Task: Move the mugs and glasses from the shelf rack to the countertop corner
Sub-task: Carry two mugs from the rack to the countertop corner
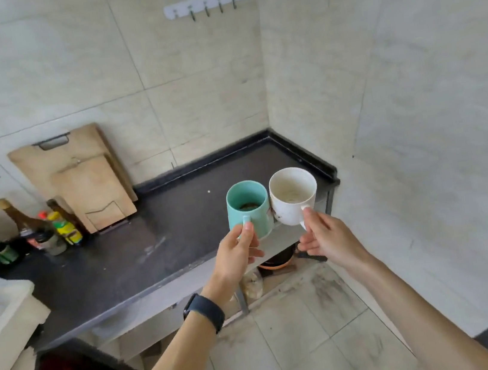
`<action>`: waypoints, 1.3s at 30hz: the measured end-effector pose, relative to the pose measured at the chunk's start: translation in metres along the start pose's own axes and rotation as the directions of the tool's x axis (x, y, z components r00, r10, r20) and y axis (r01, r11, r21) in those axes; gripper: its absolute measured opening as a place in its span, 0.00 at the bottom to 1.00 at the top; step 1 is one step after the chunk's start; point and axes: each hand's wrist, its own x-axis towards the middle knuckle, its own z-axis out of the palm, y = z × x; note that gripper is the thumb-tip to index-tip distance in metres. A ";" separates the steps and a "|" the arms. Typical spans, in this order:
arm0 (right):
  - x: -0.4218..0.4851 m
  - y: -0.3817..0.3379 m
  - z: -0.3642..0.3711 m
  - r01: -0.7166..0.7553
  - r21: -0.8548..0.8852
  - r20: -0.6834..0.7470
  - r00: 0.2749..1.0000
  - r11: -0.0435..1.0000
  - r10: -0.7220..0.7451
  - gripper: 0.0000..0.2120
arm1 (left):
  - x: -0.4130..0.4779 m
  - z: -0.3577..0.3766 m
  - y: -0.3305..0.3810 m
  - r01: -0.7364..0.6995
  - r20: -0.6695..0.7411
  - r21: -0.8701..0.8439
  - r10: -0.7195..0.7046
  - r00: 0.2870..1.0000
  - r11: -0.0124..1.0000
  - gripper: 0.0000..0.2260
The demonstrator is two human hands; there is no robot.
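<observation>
the left hand (237, 256) pinched a teal mug (249, 207) by its handle; the right hand (325, 237) likewise gripped a white mug (293, 196), both arms outstretched over the counter's (140, 256) near edge.

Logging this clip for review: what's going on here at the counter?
A person holds two mugs by their handles over the front of the countertop: the left hand grips a teal mug, the right hand a white mug. Both are upright, side by side in the air, not yet set down. Cutting boards and bottles stand left by the wall.
</observation>
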 end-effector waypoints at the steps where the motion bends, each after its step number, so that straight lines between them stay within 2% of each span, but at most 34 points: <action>1: 0.015 -0.001 -0.003 -0.008 -0.005 -0.011 1.000 1.000 0.008 0.26 | 0.017 0.004 0.001 0.004 0.013 0.014 -0.004 1.000 1.000 0.17; 9: 0.159 0.009 -0.034 -0.087 -0.013 -0.019 0.996 0.996 0.087 0.23 | 0.165 0.041 -0.002 0.057 0.070 0.022 -0.059 0.996 0.998 0.17; 14: 0.266 0.009 -0.053 -0.101 -0.024 0.051 0.993 0.995 0.102 0.22 | 0.257 0.066 0.006 0.114 0.016 0.035 -0.115 0.993 0.993 0.21; 20: 0.375 0.006 -0.064 -0.130 -0.066 0.127 0.982 0.989 0.138 0.22 | 0.344 0.082 0.017 0.181 -0.071 0.007 -0.180 0.981 0.983 0.19; 27: 0.472 0.016 -0.050 -0.184 -0.113 0.181 0.962 0.976 0.203 0.21 | 0.435 0.081 0.006 0.233 -0.128 -0.014 -0.233 0.964 0.972 0.17; 32: 0.534 0.026 -0.029 -0.208 -0.178 0.163 0.958 0.962 0.237 0.22 | 0.497 0.074 -0.016 0.266 -0.125 -0.012 -0.266 0.956 0.964 0.16; 39: 0.598 0.050 0.002 -0.328 -0.206 0.131 0.924 0.922 0.358 0.23 | 0.568 0.076 -0.053 0.371 -0.098 -0.052 -0.375 0.922 0.927 0.15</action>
